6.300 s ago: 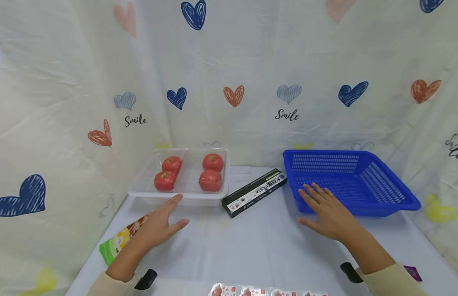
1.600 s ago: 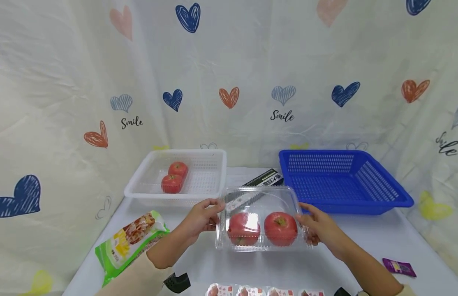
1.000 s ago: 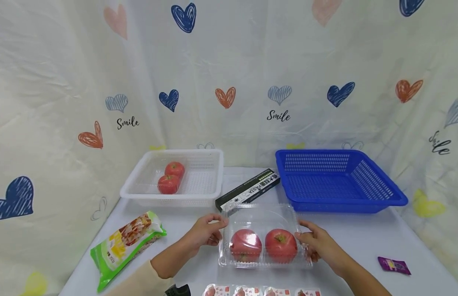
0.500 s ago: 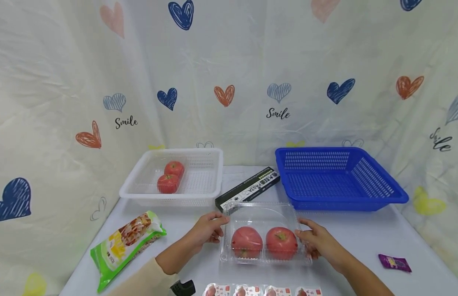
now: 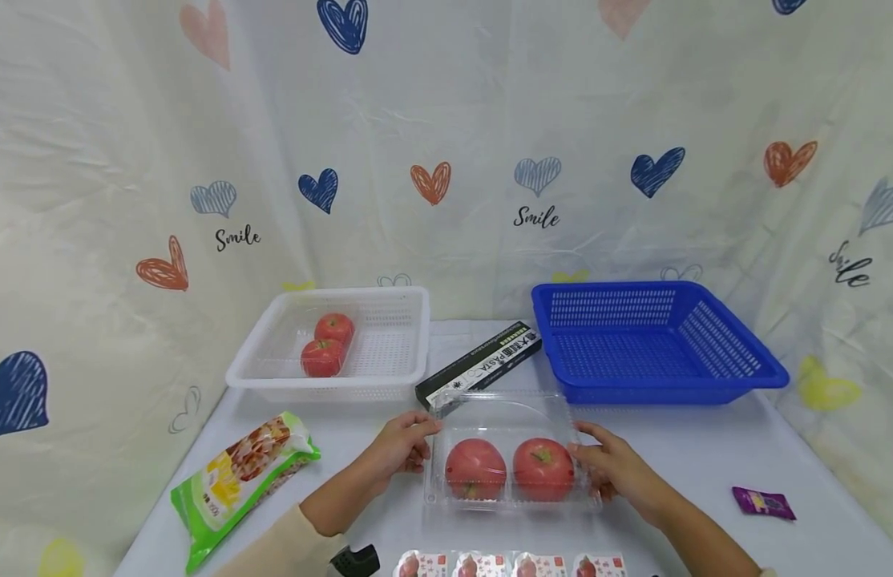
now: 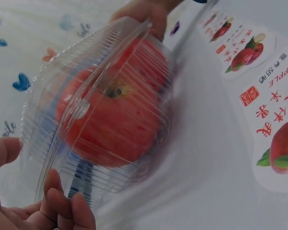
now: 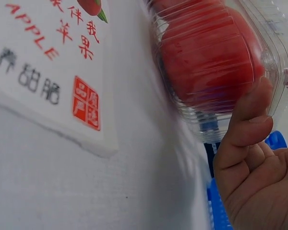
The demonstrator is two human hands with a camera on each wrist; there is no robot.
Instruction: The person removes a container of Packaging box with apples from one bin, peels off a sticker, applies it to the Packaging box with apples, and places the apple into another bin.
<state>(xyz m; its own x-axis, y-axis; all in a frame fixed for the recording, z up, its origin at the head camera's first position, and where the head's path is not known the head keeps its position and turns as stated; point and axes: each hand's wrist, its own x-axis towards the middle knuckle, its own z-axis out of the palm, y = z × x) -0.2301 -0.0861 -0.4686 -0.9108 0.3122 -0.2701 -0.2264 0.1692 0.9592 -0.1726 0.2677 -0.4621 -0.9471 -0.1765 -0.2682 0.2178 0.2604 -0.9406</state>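
In the head view, a clear plastic clamshell box (image 5: pixel 504 410) with two red apples (image 5: pixel 475 470) inside is held low over the front middle of the table. My left hand (image 5: pixel 403 445) pinches its left edge, thumb on top and fingers curled beneath. On the other side my right hand (image 5: pixel 620 465) grips the right edge. The left wrist view shows the ribbed side of the box (image 6: pixel 110 105) and its lid seam near my left fingertips. In the right wrist view, my right thumb and fingers (image 7: pixel 252 120) press against the rim.
A white basket (image 5: pixel 389 385) at the back left holds another clear box of two apples (image 5: pixel 327 344). A black pasta box (image 5: pixel 478 365) lies beside a blue basket (image 5: pixel 663 393). A green snack bag (image 5: pixel 240 485), a purple packet (image 5: pixel 764 503) and a strip of apple stickers (image 5: pixel 511 564) lie on the table.
Both hands, earlier spread and holding nothing, took one apple box out of the white basket and brought it forward and down to the front middle. Over the last half second it barely moves.
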